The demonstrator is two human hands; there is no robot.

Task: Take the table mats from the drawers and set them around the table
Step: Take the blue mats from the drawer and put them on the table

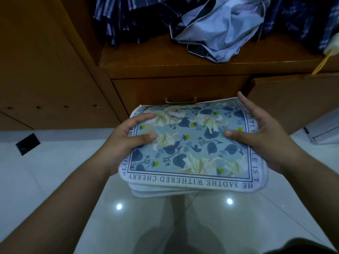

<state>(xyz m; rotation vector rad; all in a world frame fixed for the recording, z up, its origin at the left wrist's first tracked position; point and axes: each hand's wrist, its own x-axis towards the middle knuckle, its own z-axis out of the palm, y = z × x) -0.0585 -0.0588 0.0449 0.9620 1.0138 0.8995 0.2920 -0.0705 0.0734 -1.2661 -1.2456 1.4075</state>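
A stack of several table mats [190,149] is held flat in front of me, above the floor. The top mat is light blue with dark blue leaves, pale flowers and a border of printed letters. My left hand [126,136] grips the stack's left edge, thumb and a finger lying on top. My right hand [262,136] clasps the right edge, thumb on top and fingers along the far corner. Just behind the mats is a wooden drawer [179,88] with a metal handle [180,100]; the drawer front sits flush with the cabinet.
Above the drawer, a wooden shelf [183,61] holds crumpled blue clothes [218,28] and plaid fabric [126,17]. An open cabinet door [293,99] stands at the right, a wooden panel [45,70] at the left. Glossy white floor tiles [55,162] lie below.
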